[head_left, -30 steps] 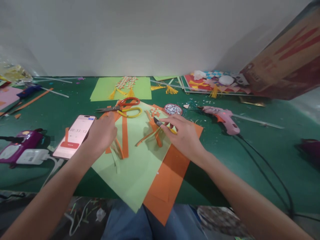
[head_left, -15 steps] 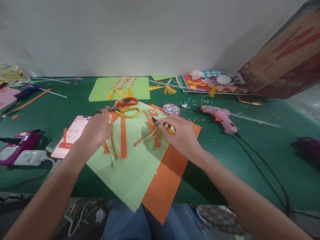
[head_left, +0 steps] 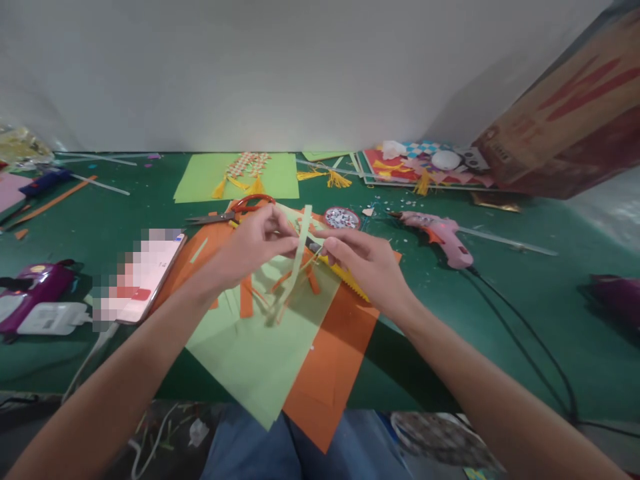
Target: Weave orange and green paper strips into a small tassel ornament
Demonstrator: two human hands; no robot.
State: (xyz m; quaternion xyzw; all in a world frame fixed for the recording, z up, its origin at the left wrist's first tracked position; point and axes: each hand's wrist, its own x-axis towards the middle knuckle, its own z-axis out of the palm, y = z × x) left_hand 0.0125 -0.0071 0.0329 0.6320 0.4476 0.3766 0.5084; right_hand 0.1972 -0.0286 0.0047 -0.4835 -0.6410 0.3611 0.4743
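My left hand [head_left: 257,243] is pinched on a pale green paper strip [head_left: 301,257], which hangs down over the papers. My right hand [head_left: 370,263] grips a yellow utility knife [head_left: 350,277] with a ridged edge; its dark tip points left beside the strip. The two hands nearly meet. Beneath them lie a light green sheet [head_left: 260,360] and an orange sheet [head_left: 330,373], with orange strips [head_left: 246,297] on top. Scissors [head_left: 215,219] with a red and yellow handle rest behind my left hand, partly hidden by it.
A pink glue gun [head_left: 443,233] lies to the right, its cord trailing forward. A phone [head_left: 155,280] and a purple power socket [head_left: 43,293] are at left. Behind are a dish of small beads [head_left: 342,217], yellow tassels [head_left: 339,179] and a cardboard box [head_left: 565,120].
My left hand has moved right from beside the scissors and now holds a green strip up near the knife. The right hand stays in about the same place, still holding the knife.
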